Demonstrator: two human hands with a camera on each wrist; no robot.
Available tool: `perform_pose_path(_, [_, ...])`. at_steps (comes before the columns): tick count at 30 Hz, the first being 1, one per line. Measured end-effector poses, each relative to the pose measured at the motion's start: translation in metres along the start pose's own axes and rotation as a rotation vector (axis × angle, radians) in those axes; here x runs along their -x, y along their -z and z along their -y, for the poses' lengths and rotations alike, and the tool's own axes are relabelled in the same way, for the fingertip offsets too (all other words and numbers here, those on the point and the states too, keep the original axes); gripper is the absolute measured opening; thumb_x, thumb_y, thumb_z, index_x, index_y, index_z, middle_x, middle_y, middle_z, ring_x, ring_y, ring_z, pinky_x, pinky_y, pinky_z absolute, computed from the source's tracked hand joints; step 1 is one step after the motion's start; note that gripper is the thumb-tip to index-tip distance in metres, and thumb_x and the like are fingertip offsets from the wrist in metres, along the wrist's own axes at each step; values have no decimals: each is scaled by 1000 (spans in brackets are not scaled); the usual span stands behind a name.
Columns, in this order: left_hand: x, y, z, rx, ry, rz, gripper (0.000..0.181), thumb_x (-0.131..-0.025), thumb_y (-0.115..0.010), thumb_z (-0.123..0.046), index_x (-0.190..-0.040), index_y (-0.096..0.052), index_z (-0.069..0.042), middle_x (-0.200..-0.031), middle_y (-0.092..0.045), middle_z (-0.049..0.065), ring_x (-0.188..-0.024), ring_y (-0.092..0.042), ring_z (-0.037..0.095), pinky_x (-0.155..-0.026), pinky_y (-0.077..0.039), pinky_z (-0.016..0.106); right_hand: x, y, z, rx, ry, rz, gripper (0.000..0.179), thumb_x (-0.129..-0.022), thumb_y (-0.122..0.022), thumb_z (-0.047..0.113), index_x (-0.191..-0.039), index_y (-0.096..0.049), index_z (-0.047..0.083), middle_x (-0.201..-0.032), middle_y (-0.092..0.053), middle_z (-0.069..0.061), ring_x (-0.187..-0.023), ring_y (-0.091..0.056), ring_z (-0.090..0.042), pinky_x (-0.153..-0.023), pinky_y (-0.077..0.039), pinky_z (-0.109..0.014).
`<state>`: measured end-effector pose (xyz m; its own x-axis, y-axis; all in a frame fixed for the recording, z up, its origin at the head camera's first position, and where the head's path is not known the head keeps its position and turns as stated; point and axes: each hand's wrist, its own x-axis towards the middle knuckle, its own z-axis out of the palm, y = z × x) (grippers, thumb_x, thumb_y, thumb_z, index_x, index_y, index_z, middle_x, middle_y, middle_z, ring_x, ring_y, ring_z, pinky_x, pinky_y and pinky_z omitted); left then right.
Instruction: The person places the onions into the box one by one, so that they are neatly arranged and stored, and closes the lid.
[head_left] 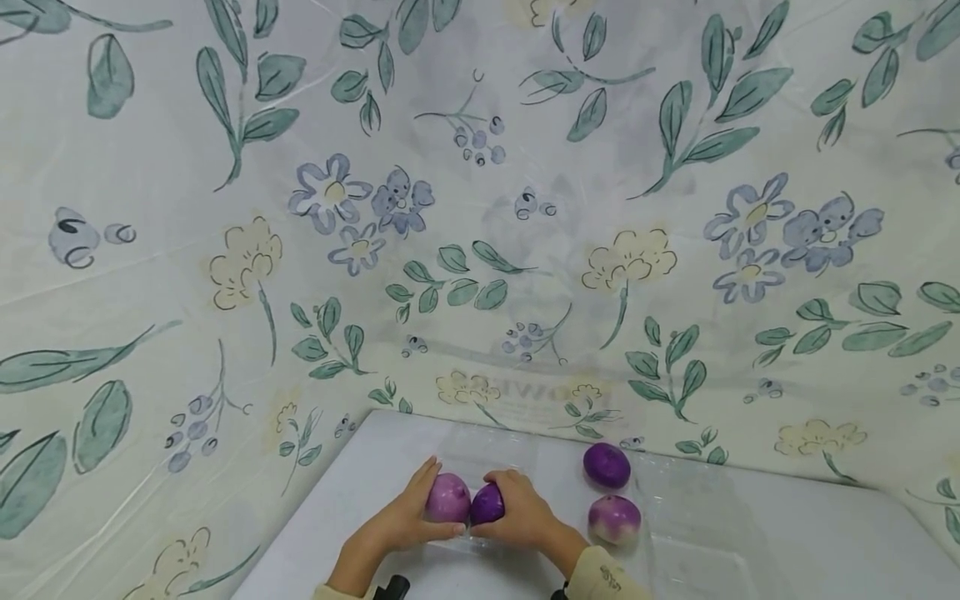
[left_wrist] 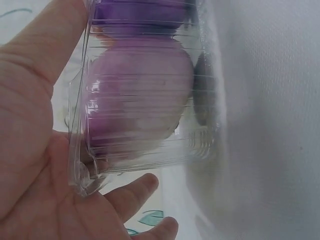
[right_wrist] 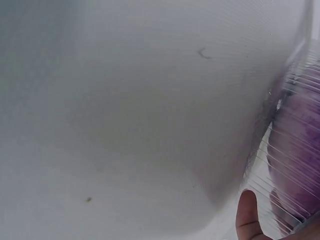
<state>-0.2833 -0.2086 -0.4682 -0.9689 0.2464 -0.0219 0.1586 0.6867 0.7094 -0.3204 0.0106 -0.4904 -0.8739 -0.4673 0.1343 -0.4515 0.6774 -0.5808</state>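
A pale purple onion (head_left: 448,497) and a darker purple onion (head_left: 487,503) sit side by side in a clear ribbed plastic box (left_wrist: 77,125) on the white table. My left hand (head_left: 405,510) grips the pale onion from the left, thumb on the near side and fingers on the far side. Some left fingers (left_wrist: 132,195) extend past the end of the box, outside it. From the right, my right hand (head_left: 525,510) holds the darker onion and covers part of it. One right fingertip (right_wrist: 247,207) shows beside the ribbed wall in the right wrist view.
To the right on the white table (head_left: 360,475) lie a deep purple onion (head_left: 607,465) and, nearer, a purple and whitish onion (head_left: 614,519). Beside them is another clear plastic tray (head_left: 705,508). A flowered cloth (head_left: 480,225) hangs behind the table.
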Motion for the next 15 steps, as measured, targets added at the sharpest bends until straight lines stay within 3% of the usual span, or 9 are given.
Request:
perform_pose_path(8, [-1,1,1,-4,-19,7,114,-76,-84,-44,-155,-17,4,-162,-11,28,-145,-24,52,-110,-32,67,0,5,4,-4,-12,3,75,-67,-88,41,-128,-57,10,-125,-58,-11,-115,-56,-31,-88,-54,-54])
perform_pose_path(15, [0,1,2,-7,-14,6,115,-76,-83,-47,-155,-17,4,-162,-10,28,-144,-24,52,-110,-32,67,1,12,6,37,-9,72,81,-73,-83,51,-134,-53,9,-131,-57,-12,-116,-58,-30,-89,-55,-51])
